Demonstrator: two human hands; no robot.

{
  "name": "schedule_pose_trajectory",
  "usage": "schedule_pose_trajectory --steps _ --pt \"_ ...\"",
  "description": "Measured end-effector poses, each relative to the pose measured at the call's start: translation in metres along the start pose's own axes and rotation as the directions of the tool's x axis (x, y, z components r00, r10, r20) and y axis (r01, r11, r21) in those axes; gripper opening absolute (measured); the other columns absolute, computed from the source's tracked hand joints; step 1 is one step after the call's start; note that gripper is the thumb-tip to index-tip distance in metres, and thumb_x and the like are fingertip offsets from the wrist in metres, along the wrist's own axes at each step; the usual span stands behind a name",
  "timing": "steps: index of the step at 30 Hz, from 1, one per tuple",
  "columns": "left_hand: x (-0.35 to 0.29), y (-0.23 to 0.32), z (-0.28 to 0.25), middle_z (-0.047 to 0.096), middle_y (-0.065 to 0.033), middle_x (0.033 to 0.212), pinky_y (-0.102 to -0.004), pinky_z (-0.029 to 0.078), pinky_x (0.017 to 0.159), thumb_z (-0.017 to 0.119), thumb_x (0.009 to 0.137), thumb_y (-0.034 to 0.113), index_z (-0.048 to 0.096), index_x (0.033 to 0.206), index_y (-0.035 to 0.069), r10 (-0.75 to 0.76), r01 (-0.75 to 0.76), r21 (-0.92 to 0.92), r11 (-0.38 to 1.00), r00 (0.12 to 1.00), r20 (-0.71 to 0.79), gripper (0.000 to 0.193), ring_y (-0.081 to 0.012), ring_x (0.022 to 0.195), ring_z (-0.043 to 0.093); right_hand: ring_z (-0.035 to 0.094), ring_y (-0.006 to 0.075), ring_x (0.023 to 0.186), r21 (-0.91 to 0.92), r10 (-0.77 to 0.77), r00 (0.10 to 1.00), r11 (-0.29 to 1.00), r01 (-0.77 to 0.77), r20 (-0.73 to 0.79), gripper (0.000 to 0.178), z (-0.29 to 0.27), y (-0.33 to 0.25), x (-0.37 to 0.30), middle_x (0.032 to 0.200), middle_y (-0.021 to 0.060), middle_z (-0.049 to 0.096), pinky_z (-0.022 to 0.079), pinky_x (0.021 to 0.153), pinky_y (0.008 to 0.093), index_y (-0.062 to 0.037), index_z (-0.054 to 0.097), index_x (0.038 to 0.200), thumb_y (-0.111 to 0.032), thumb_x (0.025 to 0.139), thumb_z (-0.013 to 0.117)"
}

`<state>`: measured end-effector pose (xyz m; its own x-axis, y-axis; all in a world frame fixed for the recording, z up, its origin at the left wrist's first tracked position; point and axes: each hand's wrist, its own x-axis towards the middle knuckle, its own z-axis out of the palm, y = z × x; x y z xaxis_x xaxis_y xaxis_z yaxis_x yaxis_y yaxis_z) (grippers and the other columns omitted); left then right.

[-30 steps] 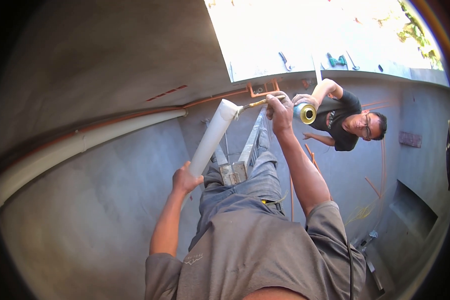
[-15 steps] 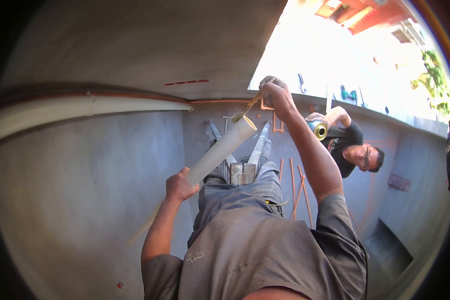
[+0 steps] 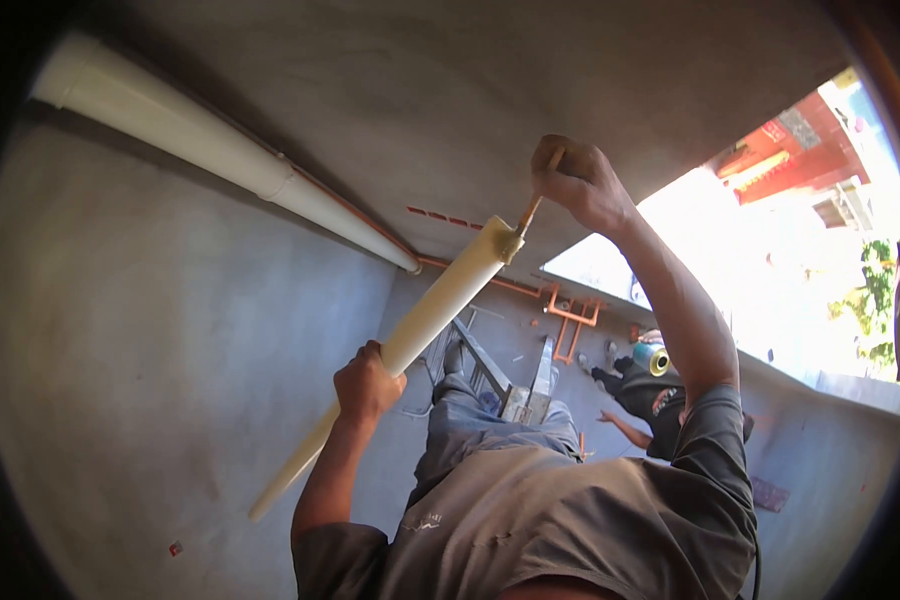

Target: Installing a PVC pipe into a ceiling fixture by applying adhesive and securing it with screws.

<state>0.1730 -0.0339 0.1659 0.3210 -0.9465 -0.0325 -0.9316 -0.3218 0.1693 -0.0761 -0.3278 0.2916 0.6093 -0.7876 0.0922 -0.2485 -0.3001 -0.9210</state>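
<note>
A long white plastic pipe (image 3: 448, 298) slants across in front of me, its upper end pointing away and to the right. Around its middle, my left hand (image 3: 368, 384) is closed, and the far part runs down to the lower left. My right hand (image 3: 582, 182) grips a thin-handled brush (image 3: 532, 212). The brush's head touches the outside of the pipe's upper end, where a yellowish coating shows. Beyond my right forearm, a co-worker (image 3: 660, 400) below holds up a round can (image 3: 652, 358), partly blue, with its top toward me.
A metal stepladder (image 3: 525, 402) stands beneath my legs. A thick white pipe (image 3: 210, 150) runs along the top of the left wall. Orange pipes (image 3: 572, 325) are fixed to the far wall. To the right is a bright opening with a ledge (image 3: 800, 375).
The pipe's upper end sits higher in view, and my right hand has brought the brush down against its outside. My view has turned, and the co-worker now appears lower, partly behind my arm.
</note>
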Motion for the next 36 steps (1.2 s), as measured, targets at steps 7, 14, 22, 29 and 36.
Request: schedule_pose_trajectory --steps 7,14,22,29,36 --pt "-0.008 -0.050 -0.017 0.065 -0.0125 0.070 -0.0438 0.053 0.057 0.071 0.067 0.020 0.058 0.080 0.007 -0.138 0.130 -0.112 0.985 0.989 -0.060 0.022 -0.0350 0.063 0.065 0.055 0.0151 0.071 0.114 0.058 0.995 0.991 -0.066 0.080 0.018 0.059 -0.030 0.090 0.072 0.0044 0.058 0.043 0.064 0.0289 -0.0018 0.061 0.085 -0.018 0.077 0.060" --pt "-0.025 -0.099 -0.023 0.067 -0.0127 0.077 -0.0470 0.053 0.065 0.074 0.065 0.029 0.057 0.089 0.009 -0.240 0.239 -0.203 0.950 0.971 0.019 0.036 -0.0372 0.071 0.066 0.060 0.0154 0.074 -0.299 -0.552 0.817 0.761 0.575 0.168 0.007 0.119 -0.012 0.156 0.079 0.0062 0.061 0.049 0.063 0.0299 -0.0024 0.063 0.082 -0.009 0.080 0.064" --pt "-0.047 -0.139 -0.002 0.070 -0.0146 0.083 -0.0421 0.054 0.075 0.072 0.064 0.033 0.062 0.095 0.006 -0.376 0.413 -0.271 0.869 0.909 0.180 0.042 -0.0350 0.079 0.069 0.051 0.0078 0.053 0.245 -0.344 0.924 0.893 0.377 -0.167 0.012 0.092 -0.211 0.197 0.061 0.0016 0.053 0.038 0.046 0.0250 -0.0054 0.061 0.079 -0.015 0.086 0.063" --pt "-0.048 -0.176 0.013 0.071 -0.0163 0.091 -0.0429 0.056 0.073 0.077 0.066 0.041 0.058 0.108 0.009 -0.418 0.463 -0.313 0.829 0.885 0.205 0.057 -0.0329 0.082 0.070 0.063 0.0178 0.067 0.260 -0.557 0.702 0.669 0.696 -0.443 0.019 0.080 -0.439 0.304 0.079 0.0070 0.062 0.054 0.059 0.0299 0.0001 0.063 0.095 -0.018 0.088 0.064" --pt "-0.076 -0.221 0.065 0.070 -0.0170 0.085 -0.0456 0.054 0.067 0.079 0.065 0.037 0.059 0.104 0.009 -0.538 0.539 -0.363 0.760 0.835 0.115 0.053 -0.0341 0.077 0.069 0.067 0.0251 0.075 0.454 -0.469 0.763 0.616 0.643 -0.444 0.018 0.118 -0.536 0.398 0.089 0.0144 0.066 0.060 0.063 0.0342 -0.0017 0.061 0.107 -0.012 0.092 0.060"
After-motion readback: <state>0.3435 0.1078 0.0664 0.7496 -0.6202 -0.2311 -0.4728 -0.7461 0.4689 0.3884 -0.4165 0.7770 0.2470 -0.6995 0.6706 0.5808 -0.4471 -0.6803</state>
